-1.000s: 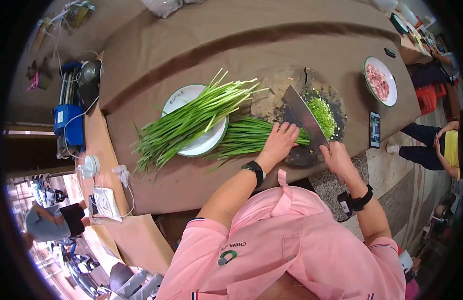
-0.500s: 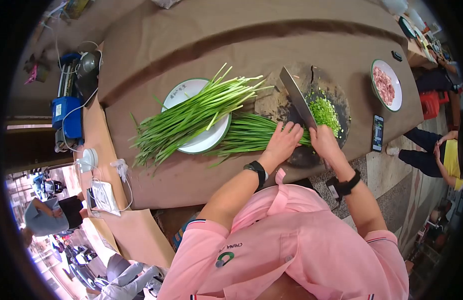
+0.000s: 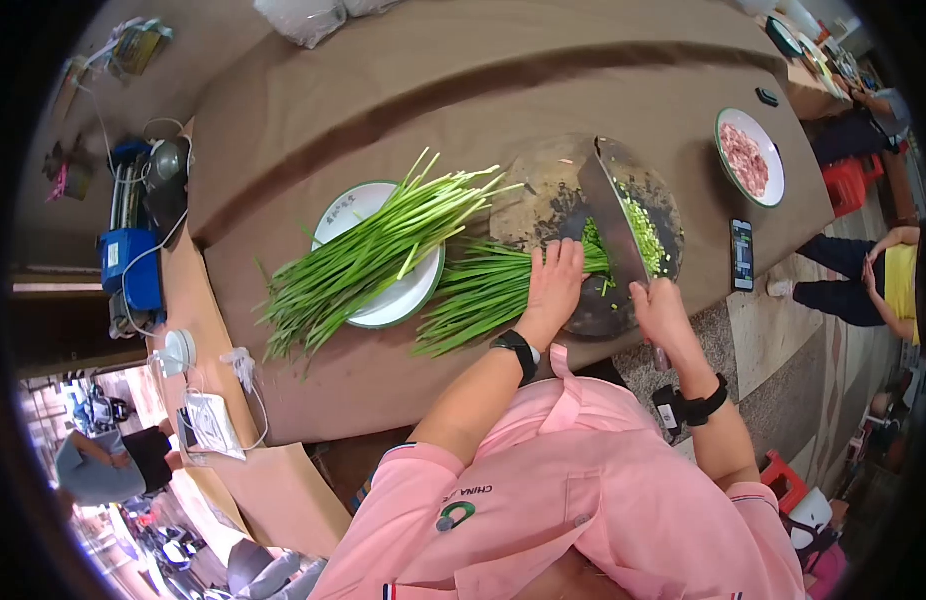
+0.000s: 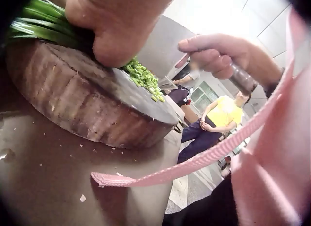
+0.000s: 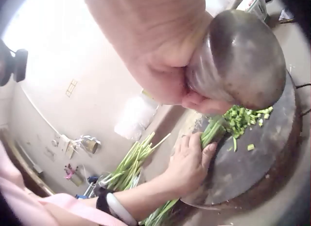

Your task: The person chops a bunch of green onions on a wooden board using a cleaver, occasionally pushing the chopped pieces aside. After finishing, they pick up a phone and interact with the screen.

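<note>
Half a second ago we had the cleaver point(image 3: 611, 215) tilted up over the chopping block point(image 3: 543, 195). Now its edge is down across the garlic chives point(image 3: 483, 285), right against the knuckles of our left hand point(image 3: 555, 285). Another slice is being made, so the pile of chopped pieces point(image 3: 645, 232) on the far side of the blade should grow.

Our left hand presses the bundle flat on the block with curled fingers and sits a little further back along the stalks than before. That leaves a short green stub between fingers and blade. Our right hand point(image 3: 661, 312) is clenched round the cleaver's metal handle point(image 5: 238, 65), at the block's near edge.

The uncut lengths trail off the block onto the brown bench point(image 3: 383, 110). A second bundle of chives point(image 3: 368, 255) lies untouched across the white plate point(image 3: 393, 300) beside it.
</note>
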Tool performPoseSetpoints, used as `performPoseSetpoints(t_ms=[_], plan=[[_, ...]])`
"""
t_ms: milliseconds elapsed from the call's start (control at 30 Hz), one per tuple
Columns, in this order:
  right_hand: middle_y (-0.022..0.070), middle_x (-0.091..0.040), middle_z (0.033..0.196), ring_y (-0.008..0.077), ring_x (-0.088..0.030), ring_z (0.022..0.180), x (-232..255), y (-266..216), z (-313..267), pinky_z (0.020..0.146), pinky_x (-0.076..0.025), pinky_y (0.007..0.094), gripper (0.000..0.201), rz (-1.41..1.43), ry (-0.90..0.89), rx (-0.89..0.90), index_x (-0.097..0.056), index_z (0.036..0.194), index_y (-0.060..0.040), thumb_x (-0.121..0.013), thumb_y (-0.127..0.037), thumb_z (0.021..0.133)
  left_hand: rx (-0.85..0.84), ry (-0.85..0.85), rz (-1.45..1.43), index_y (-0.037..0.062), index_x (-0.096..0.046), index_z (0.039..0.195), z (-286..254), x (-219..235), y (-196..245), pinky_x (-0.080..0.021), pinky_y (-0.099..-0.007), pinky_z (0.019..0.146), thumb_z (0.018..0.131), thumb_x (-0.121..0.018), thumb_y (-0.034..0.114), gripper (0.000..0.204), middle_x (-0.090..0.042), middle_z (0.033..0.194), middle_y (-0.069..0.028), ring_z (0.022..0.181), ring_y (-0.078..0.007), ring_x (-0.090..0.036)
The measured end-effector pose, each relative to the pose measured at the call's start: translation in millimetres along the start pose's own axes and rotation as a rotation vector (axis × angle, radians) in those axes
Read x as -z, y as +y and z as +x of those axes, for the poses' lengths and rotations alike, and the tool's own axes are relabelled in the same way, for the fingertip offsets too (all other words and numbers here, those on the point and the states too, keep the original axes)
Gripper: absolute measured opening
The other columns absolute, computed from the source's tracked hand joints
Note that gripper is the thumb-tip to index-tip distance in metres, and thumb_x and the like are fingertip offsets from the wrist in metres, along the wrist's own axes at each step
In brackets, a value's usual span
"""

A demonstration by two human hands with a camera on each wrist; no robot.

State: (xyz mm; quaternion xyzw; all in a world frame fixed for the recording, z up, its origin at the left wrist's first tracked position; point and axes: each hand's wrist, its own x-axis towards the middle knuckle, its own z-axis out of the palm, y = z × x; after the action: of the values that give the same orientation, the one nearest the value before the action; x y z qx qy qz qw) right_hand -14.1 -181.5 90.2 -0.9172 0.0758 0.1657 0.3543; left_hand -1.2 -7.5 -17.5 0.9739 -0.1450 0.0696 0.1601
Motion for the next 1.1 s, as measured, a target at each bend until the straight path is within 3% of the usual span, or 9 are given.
performPoseSetpoints(t_ms=[133,267,367,533,600,700,833,967,1100], plan=[[0.027,-0.057,0.054,0.0389,-0.064,0.05,2.1,-7.4,-12.8,0.051,-0.05,0.0464,0.042,-0.054,-0.035,-0.103,-0.059,0.073,0.0131,-0.056,-0.021,0.097,0.009,-0.043,-0.008,0.0036,-0.051,0.125,1.7,5.7,0.9,-0.036,-0.0417,0.092,0.084,-0.068,0.029,0.051,-0.052,0.114,-0.0085,0.112,-0.0263,-0.048],[0.0301,-0.057,0.057,0.0439,-0.064,0.057,3.9,-1.3,-19.9,0.057,-0.05,0.0493,0.041,-0.044,0.013,-0.054,-0.061,0.073,0.0133,-0.056,-0.02,0.096,-0.011,0.043,-0.014,0.0042,-0.052,0.123,1.4,3.0,0.0,-0.036,-0.0422,0.092,0.084,-0.068,0.028,0.049,-0.052,0.112,-0.0085,0.111,-0.0266,-0.048],[0.0313,-0.056,0.059,0.0464,-0.064,0.062,-7.3,7.7,-17.9,0.059,-0.05,0.0505,0.041,-0.083,0.042,0.006,-0.062,0.073,0.013,-0.056,-0.02,0.096,0.026,-0.077,-0.038,0.0039,-0.052,0.123,3.0,6.9,2.0,-0.036,-0.0429,0.092,0.083,-0.069,0.027,0.049,-0.052,0.112,-0.0089,0.112,-0.027,-0.048],[0.0317,-0.057,0.06,0.0471,-0.063,0.063,-12.9,5.4,-14.0,0.062,-0.05,0.0512,0.042,-0.13,0.014,0.012,-0.062,0.072,0.0125,-0.057,-0.022,0.096,0.006,0.032,-0.108,0.0023,-0.053,0.122,1.1,12.1,1.4,-0.035,-0.0443,0.094,0.088,-0.062,0.03,0.045,-0.052,0.115,-0.01,0.112,-0.0277,-0.047],[0.0319,-0.057,0.061,0.0484,-0.063,0.065,-8.4,-3.4,-15.3,0.064,-0.05,0.0518,0.041,-0.082,-0.034,-0.096,-0.063,0.073,0.0126,-0.057,-0.022,0.095,0.009,0.066,-0.128,0.0024,-0.053,0.122,-0.8,10.8,0.8,-0.035,-0.0444,0.095,0.089,-0.06,0.03,0.044,-0.053,0.116,-0.01,0.112,-0.0277,-0.047],[0.0317,-0.057,0.06,0.0498,-0.062,0.066,-15.6,16.0,-19.3,0.062,-0.05,0.0518,0.04,-0.13,0.021,0.063,-0.063,0.073,0.0128,-0.057,-0.021,0.095,0.032,0.062,-0.116,0.0031,-0.053,0.122,0.6,4.7,1.2,-0.034,-0.0443,0.096,0.09,-0.057,0.031,0.043,-0.053,0.115,-0.0096,0.112,-0.0275,-0.047],[0.0325,-0.056,0.06,0.0521,-0.061,0.069,-19.3,16.5,-14.5,0.061,-0.049,0.0525,0.038,-0.109,-0.014,0.045,-0.062,0.075,0.0139,-0.056,-0.018,0.094,0.051,0.009,-0.028,0.0047,-0.054,0.125,0.6,-0.6,2.6,-0.034,-0.0434,0.097,0.091,-0.057,0.032,0.044,-0.052,0.12,-0.0094,0.114,-0.0264,-0.046],[0.0251,-0.056,0.051,0.0385,-0.063,0.046,-33.4,-10.8,37.3,0.049,-0.051,0.0451,0.04,0.048,-0.026,-0.095,-0.061,0.07,0.0137,-0.054,-0.016,0.096,0.038,0.036,-0.006,0.0059,-0.055,0.119,4.7,5.4,3.8,-0.034,-0.0435,0.095,0.091,-0.056,0.031,0.038,-0.053,0.112,-0.0084,0.111,-0.0262,-0.047],[0.0203,-0.055,0.046,0.0303,-0.06,0.039,-31.8,-12.4,56.4,0.044,-0.051,0.0409,0.044,0.029,-0.015,-0.084,-0.059,0.064,0.0128,-0.053,-0.017,0.097,0.043,0.077,-0.008,0.0062,-0.055,0.117,3.5,-1.5,3.3,-0.034,-0.0437,0.095,0.091,-0.057,0.03,0.035,-0.053,0.113,-0.0083,0.111,-0.0264,-0.047]])
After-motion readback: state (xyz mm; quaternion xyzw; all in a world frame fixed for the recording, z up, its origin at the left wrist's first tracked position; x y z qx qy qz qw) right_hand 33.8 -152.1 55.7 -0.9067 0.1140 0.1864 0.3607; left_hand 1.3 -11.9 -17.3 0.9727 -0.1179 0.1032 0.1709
